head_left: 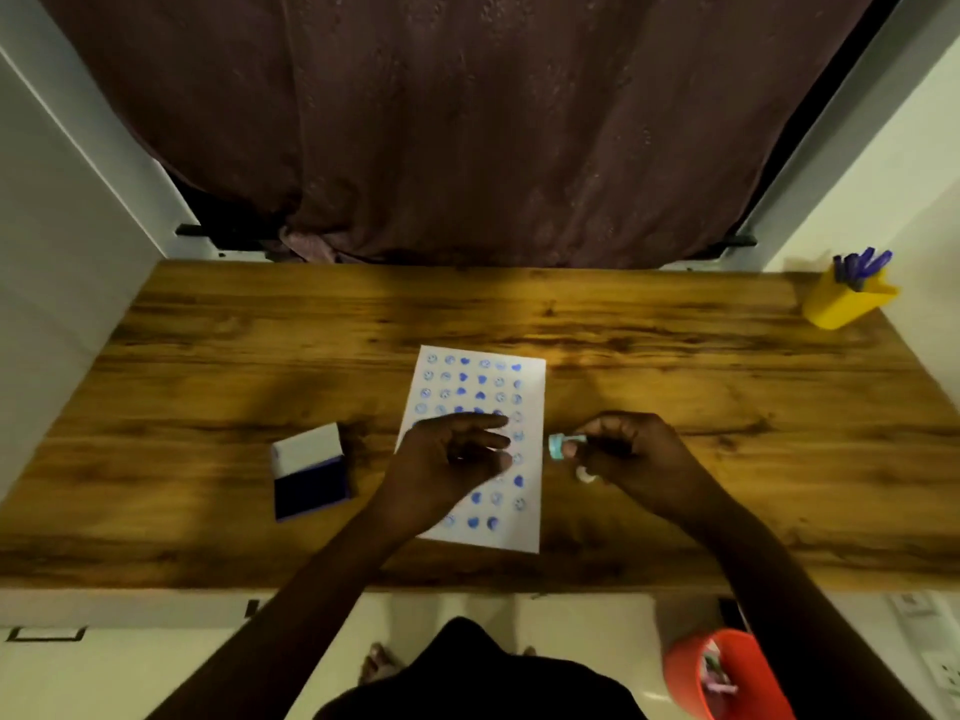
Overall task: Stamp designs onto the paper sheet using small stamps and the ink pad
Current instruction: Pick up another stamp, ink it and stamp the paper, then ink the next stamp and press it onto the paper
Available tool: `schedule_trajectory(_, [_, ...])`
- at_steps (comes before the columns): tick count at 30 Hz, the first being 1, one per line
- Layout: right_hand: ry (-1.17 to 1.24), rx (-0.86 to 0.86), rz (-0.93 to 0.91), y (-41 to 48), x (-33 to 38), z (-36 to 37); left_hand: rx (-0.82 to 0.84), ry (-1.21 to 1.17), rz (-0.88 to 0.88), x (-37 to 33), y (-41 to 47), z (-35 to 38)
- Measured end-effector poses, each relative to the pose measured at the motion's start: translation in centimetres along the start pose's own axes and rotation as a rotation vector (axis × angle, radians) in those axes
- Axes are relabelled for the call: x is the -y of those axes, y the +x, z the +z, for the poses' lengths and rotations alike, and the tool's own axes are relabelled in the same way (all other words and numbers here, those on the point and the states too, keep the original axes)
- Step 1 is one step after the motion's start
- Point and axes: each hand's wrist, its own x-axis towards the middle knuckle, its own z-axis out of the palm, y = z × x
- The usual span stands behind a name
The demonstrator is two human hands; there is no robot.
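A white paper sheet [524, 527] lies in the middle of the wooden table [519, 314], covered with rows of blue stamped faces and hearts. My left hand [452, 459] hovers over the sheet's left middle with fingers spread, holding nothing. My right hand [634, 454] is just right of the sheet, pinching a small teal stamp [561, 446] whose round face points left toward the paper. A small white piece [586, 475] shows under the same hand. The open ink pad [310, 472], white lid up and dark blue pad toward me, sits left of the sheet.
A yellow holder [841, 301] with blue pens stands at the table's far right corner. A red cup [727, 678] with small items is below the table's near edge on the right. A dark curtain [467, 122] hangs behind the table.
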Motion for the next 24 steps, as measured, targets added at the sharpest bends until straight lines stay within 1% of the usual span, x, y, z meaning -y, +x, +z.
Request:
schedule_trajectory(2, [-0.233,-0.106,-0.037,0.3,-1.3,-1.6,-0.097,-0.009,-0.038,0.5,0.1,-0.3])
schedule_trajectory(4, [-0.442,-0.178,-0.05,0.5,-2.6,-2.8,-0.179,-0.026,-0.084,0.8,0.0,-1.0])
schedule_trajectory(7, [-0.697,-0.231,-0.022,1.1,-4.7,-3.6,-0.245,-0.035,-0.129,1.3,-0.3,-1.7])
schedule_trajectory(9, [-0.8,-0.231,0.007,1.6,-5.8,-3.6,-0.269,-0.022,-0.143,1.4,-0.6,-1.8])
schedule_trajectory(17, [-0.932,-0.118,0.059,3.5,-7.4,-1.8,-0.291,0.016,-0.166,1.5,-0.7,-1.0])
schedule_trajectory(24, [-0.963,-0.098,0.088,3.4,-7.3,-1.0,-0.303,-0.001,-0.15,1.2,-0.9,-1.0])
